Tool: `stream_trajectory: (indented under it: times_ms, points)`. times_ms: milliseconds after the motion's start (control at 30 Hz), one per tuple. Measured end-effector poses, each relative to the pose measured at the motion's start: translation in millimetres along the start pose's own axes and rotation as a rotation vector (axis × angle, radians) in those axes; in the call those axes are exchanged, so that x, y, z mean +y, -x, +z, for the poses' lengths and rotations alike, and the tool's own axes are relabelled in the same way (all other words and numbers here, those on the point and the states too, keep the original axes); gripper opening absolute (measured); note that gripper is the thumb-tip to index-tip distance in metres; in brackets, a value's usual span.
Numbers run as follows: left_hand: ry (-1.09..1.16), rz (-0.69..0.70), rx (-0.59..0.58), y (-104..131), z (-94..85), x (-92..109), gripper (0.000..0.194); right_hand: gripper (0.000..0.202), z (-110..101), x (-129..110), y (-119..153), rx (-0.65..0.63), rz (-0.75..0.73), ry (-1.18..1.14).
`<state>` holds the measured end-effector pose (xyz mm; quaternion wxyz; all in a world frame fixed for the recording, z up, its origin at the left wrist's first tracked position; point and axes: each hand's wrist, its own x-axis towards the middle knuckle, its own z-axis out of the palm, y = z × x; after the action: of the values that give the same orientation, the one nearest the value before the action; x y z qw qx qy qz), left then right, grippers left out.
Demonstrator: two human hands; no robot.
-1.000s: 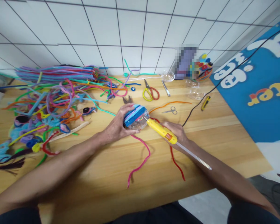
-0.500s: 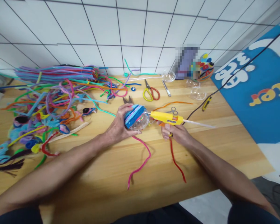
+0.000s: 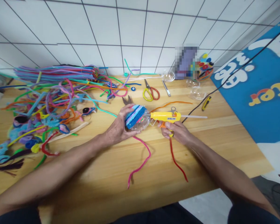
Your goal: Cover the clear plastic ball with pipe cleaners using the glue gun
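Observation:
My left hand (image 3: pixel 119 125) is closed around a clear plastic ball (image 3: pixel 142 124), its upper left side covered with blue, light blue and purple pipe cleaner strips (image 3: pixel 135 115). My right hand (image 3: pixel 176 131) grips a yellow hot glue gun (image 3: pixel 165 116) by its handle and orange trigger. The gun's metal nozzle meets or nearly meets the ball's right side. A clear glue stick (image 3: pixel 196 116) juts from its back end. Below the ball trails a pink pipe cleaner (image 3: pixel 147 158), and a red pipe cleaner (image 3: pixel 176 161) hangs or lies below my right hand.
Tangled pipe cleaners (image 3: pixel 49 109) cover the table's left side, with a bundle (image 3: pixel 56 74) behind. Beyond the ball lie pliers (image 3: pixel 126 100), scissors (image 3: pixel 151 92) and an orange pipe cleaner (image 3: pixel 172 102). Clear half-balls (image 3: pixel 198 92) and a yellow cutter (image 3: pixel 206 103) are at right. A black cord (image 3: pixel 220 86) crosses there.
The glue gun has turned slightly, its back end rising so that it lies more level. Its nozzle has shifted a little along the ball. My left hand stays nearly still.

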<state>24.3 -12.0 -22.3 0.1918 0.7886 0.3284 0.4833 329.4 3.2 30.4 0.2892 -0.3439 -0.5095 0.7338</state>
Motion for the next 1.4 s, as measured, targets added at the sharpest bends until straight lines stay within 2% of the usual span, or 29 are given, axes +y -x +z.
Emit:
stream_trajectory:
  times_ms: [633,767,967,1133,1400]
  points:
    - [0.035,0.012,-0.042,0,-4.9,-1,0.105,0.054,-12,1,-1,-0.051,-0.002,0.08]
    - [0.025,0.015,-0.061,-3,-7.2,2,0.105,0.053,-14,-1,-1,-0.029,-0.015,0.099]
    - [0.0,0.058,-0.027,-5,-5.8,1,0.112,0.054,-14,-2,3,0.034,-0.032,0.186]
    - [0.02,0.067,-0.043,-7,-6.9,2,0.103,0.055,-15,-9,6,0.05,-0.002,0.292]
    - [0.045,0.072,-0.069,-9,-8.3,3,0.1,0.055,-18,-14,5,0.021,-0.005,0.326]
